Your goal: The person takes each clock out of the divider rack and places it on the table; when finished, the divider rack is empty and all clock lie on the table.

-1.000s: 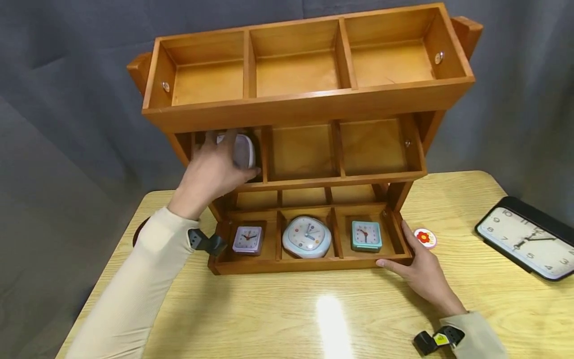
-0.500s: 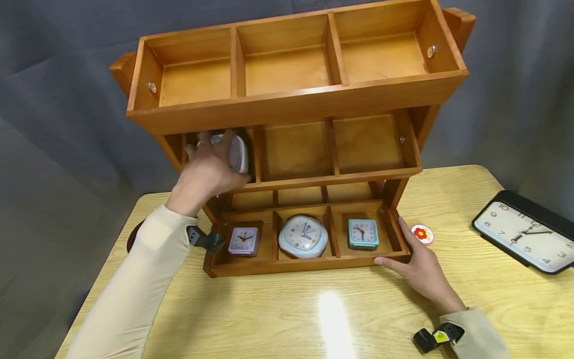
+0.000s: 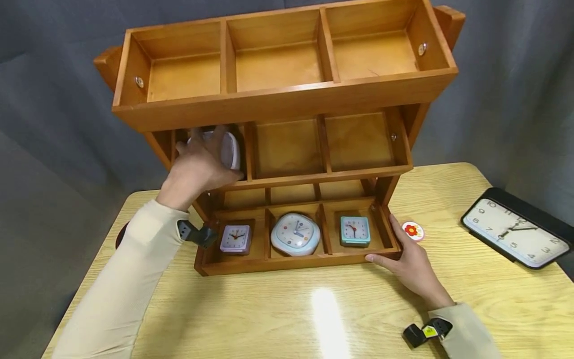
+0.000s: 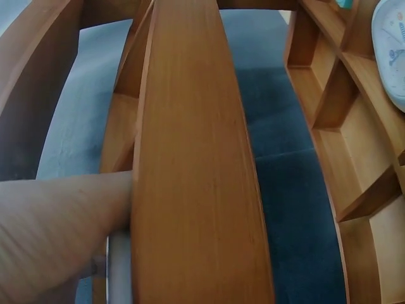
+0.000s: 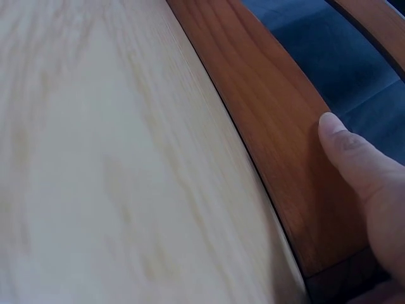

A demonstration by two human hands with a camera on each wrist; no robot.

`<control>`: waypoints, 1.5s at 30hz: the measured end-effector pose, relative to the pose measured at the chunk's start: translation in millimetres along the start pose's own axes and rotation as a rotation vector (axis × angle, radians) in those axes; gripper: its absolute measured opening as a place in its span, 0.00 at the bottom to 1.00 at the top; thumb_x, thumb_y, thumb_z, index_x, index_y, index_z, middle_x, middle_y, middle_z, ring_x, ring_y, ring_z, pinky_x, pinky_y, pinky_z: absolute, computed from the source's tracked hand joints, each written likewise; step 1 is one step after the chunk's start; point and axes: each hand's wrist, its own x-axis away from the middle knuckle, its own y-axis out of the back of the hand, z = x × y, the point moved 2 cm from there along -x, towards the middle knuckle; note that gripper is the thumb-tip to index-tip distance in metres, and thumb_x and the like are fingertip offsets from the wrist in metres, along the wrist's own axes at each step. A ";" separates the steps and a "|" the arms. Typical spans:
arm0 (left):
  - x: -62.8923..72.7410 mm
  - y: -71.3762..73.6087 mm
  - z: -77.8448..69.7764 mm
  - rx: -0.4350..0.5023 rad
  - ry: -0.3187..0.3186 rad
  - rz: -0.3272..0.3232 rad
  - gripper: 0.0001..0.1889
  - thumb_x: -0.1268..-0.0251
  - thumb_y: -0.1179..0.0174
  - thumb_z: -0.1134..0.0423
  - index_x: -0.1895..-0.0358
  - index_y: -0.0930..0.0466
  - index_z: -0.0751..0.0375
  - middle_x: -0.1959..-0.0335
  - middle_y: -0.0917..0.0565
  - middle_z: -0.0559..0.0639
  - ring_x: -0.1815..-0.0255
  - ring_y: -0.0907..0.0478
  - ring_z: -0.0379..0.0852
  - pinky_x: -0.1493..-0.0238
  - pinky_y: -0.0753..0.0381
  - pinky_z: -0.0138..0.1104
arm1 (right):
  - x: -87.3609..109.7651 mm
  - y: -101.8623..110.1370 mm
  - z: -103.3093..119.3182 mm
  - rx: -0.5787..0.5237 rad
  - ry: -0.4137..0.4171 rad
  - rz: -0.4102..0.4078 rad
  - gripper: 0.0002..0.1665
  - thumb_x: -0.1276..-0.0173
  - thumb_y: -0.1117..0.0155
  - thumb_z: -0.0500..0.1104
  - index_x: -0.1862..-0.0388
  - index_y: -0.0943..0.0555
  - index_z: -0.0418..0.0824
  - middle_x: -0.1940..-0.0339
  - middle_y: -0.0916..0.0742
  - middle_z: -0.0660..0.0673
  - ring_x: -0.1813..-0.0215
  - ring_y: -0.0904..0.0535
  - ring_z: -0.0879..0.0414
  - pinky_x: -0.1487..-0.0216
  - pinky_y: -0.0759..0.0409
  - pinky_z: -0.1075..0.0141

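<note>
My left hand (image 3: 193,164) reaches into the left compartment of the middle tier, its fingers spread over a rounded white-rimmed clock (image 3: 230,150) and its thumb near the compartment's front lip. Most of that clock is hidden behind the hand; a pale sliver of it shows below the wrist in the left wrist view. My right hand (image 3: 414,269) grips the lower right corner of the tiered wooden shelf (image 3: 287,102), thumb (image 5: 345,149) on the front board. Along the bottom tier sit a lilac square clock (image 3: 235,238), a pale blue rounded clock (image 3: 295,235) and a teal square clock (image 3: 355,231).
A black-framed wall clock (image 3: 515,230) lies on the table (image 3: 251,309) at the right. Beside the shelf's lower right end is a round flower badge (image 3: 412,231). A dark red round edge (image 3: 121,235) shows behind the left sleeve. Grey cloth (image 3: 58,99) hangs behind.
The whole scene has shifted slightly left in the head view. My left hand stays at the rounded clock in the middle tier, and my right hand keeps its hold on the corner.
</note>
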 end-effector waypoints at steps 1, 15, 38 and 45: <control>0.2 1.6 0.4 -0.003 -0.006 0.004 0.53 0.54 0.31 0.45 0.25 0.52 0.49 0.32 0.47 0.80 0.41 0.44 0.88 0.52 0.30 0.69 | -0.4 -0.5 0.6 0.002 0.002 -0.003 0.66 0.46 0.26 0.56 0.20 0.58 0.48 0.26 0.37 0.29 0.33 0.33 0.29 0.40 0.30 0.39; 29.0 22.7 -5.5 0.003 -0.167 -0.152 0.49 0.55 0.30 0.44 0.28 0.42 0.55 0.44 0.28 0.68 0.46 0.30 0.71 0.43 0.33 0.65 | -0.8 -0.1 -0.2 0.015 0.017 -0.014 0.66 0.46 0.26 0.57 0.20 0.58 0.45 0.27 0.37 0.27 0.34 0.33 0.28 0.41 0.30 0.39; 159.9 -19.9 8.0 -0.050 -0.180 -0.184 0.43 0.65 0.28 0.45 0.35 0.32 0.38 0.41 0.33 0.60 0.56 0.26 0.69 0.78 0.23 0.51 | 3.4 8.8 -4.7 0.046 0.037 -0.050 0.66 0.46 0.25 0.55 0.20 0.57 0.45 0.28 0.35 0.26 0.37 0.30 0.27 0.44 0.29 0.37; 163.4 -51.4 17.9 -0.012 -0.123 -0.099 0.44 0.65 0.27 0.47 0.35 0.33 0.37 0.38 0.33 0.63 0.55 0.26 0.67 0.75 0.23 0.48 | 3.5 8.8 -4.4 0.048 0.037 -0.037 0.65 0.45 0.26 0.56 0.20 0.57 0.44 0.28 0.35 0.26 0.37 0.30 0.26 0.45 0.29 0.37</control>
